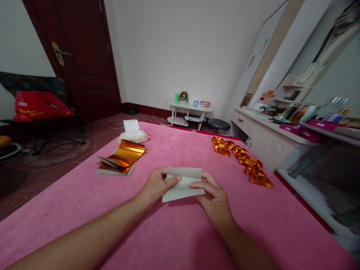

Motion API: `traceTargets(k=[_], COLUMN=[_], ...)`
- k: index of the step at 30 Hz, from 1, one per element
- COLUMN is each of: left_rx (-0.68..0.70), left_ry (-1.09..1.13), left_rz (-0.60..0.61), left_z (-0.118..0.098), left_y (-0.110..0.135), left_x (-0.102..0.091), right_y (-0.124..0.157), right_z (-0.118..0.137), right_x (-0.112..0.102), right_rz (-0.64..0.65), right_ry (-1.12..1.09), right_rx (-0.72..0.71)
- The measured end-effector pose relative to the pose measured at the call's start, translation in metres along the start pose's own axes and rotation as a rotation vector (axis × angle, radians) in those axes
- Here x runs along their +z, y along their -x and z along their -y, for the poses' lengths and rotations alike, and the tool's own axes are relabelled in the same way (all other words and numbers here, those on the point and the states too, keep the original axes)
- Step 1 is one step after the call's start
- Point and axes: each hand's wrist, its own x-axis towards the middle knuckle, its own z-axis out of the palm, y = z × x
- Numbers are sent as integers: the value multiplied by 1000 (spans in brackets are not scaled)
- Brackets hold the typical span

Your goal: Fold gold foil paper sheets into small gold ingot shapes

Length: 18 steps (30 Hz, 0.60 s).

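A sheet of paper (184,188), pale grey on the side facing me, is held up between both hands over the pink cloth. It bends along a crosswise line, its upper part darker than the lower. My left hand (159,184) grips the left edge, thumb on the near face and fingers behind. At the right edge my right hand (215,197) holds the sheet, a finger laid across its face. Left of the hands lies a stack of gold foil paper (128,153), its top sheets curling. To the right sit several folded gold foil pieces (243,157) in rows.
An opened pack of wipes (134,135) lies behind the foil stack on the pink cloth (168,240). Beyond the far edge are a small white table (189,107) and a round stool (218,124). A cluttered dresser (270,129) stands right; a chair with a red bag (41,107) stands left.
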Motion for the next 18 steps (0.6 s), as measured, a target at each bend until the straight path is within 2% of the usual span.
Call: traceTargets(k=[3, 11, 14, 18], left_rx=[49, 65, 62, 151], left_ry=[-35, -32, 18, 36], left_rz=[-8, 78, 81, 18], left_z=[0, -1, -2, -3], left_y=[-1, 2, 5, 10], left_x=[1, 6, 7, 6], right_y=[-1, 3, 3, 2], right_z=[3, -10, -17, -21], right_x=[2, -1, -2, -4], right_rz=[-13, -283, -383, -458], right_ry=[-50, -260, -296, -302], right_rx=[56, 359, 392, 402])
